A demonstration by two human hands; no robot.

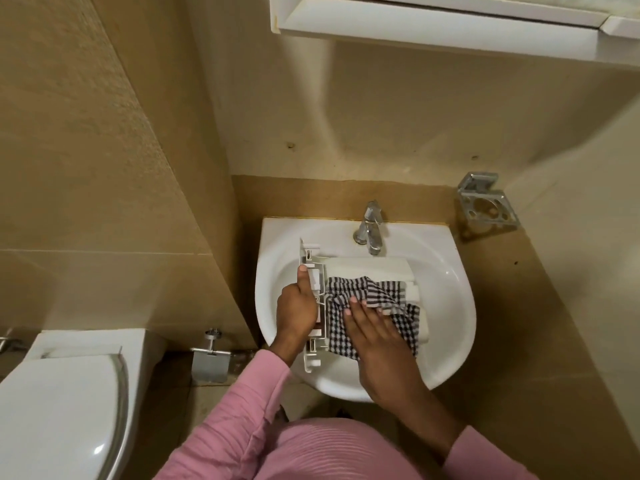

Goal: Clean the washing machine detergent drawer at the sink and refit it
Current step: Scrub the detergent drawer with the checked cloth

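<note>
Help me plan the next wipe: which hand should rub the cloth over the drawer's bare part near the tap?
Right. The right hand lies flat on the checked cloth over the drawer; the left hand grips the drawer's front end, probably steadying it.

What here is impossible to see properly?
All in the head view:
Much of the drawer: covered by the checked cloth and the right hand.
The drain of the sink: hidden under the drawer.
Fingers of the left hand: wrapped behind the drawer's front panel.
The toilet: cut off by the left and bottom edges.
</note>
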